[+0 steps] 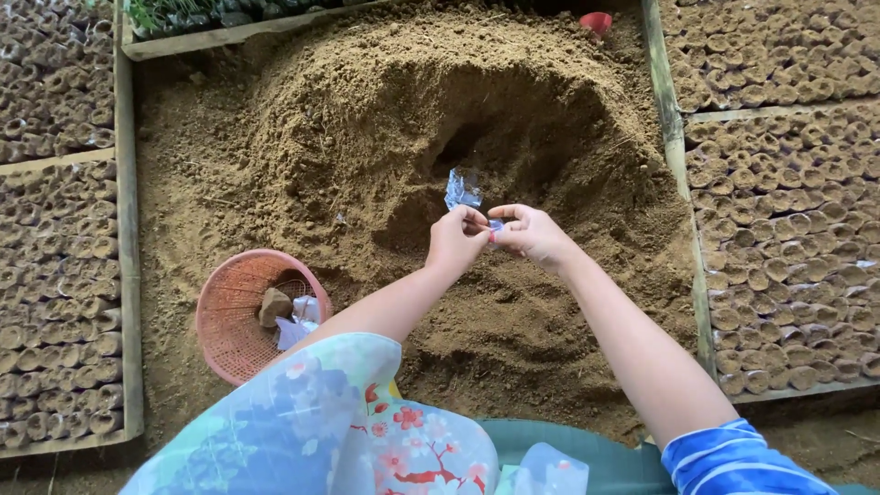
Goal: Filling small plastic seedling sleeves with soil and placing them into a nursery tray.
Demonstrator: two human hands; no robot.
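Small clear plastic bag [463,191] — crumpled, upright, above the soil mound [367,137].

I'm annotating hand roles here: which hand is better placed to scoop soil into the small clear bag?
Probably the right hand: it only pinches the plastic bag's lower edge, while the left hand grips it.

Soil mound [403,137] noted centrally, hollowed on its near face. Pink mesh basket [240,321] sits at its lower left, holding 1 brown lump [273,304]. Beds of filled soil bags [788,229] flank the mound. 1 red object [596,22] lies behind it.
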